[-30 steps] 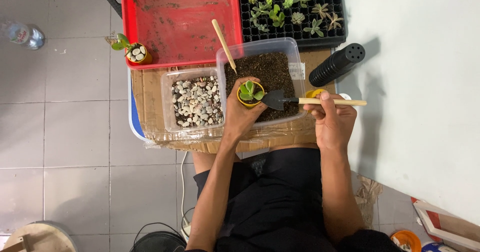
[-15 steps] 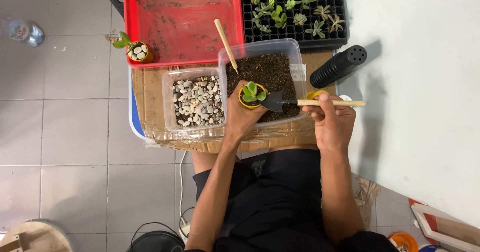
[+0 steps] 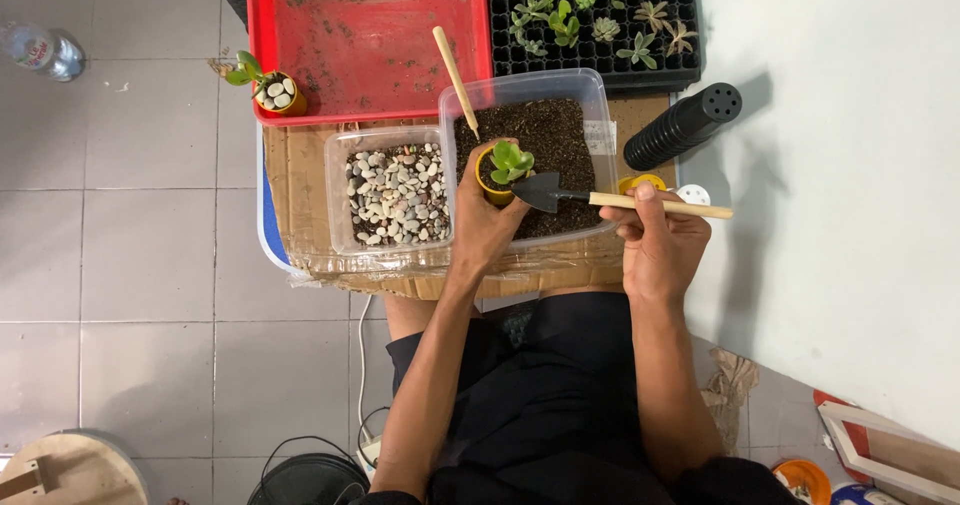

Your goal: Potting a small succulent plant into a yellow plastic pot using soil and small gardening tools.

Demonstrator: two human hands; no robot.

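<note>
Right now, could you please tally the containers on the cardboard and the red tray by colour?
Clear plastic tubs: 2, the soil tub and the pebble tub
Yellow pots: 3, one in the left hand, one on the red tray, one beside the right hand
Red trays: 1, the red tray
Total: 6

Both forearms reach forward from the lap, bare to the elbow. The left hand (image 3: 482, 223) curls, fingers (image 3: 474, 162) wrapped closed. The right hand (image 3: 655, 240) sits apart, thumb on top, fingers pinched shut.
</note>
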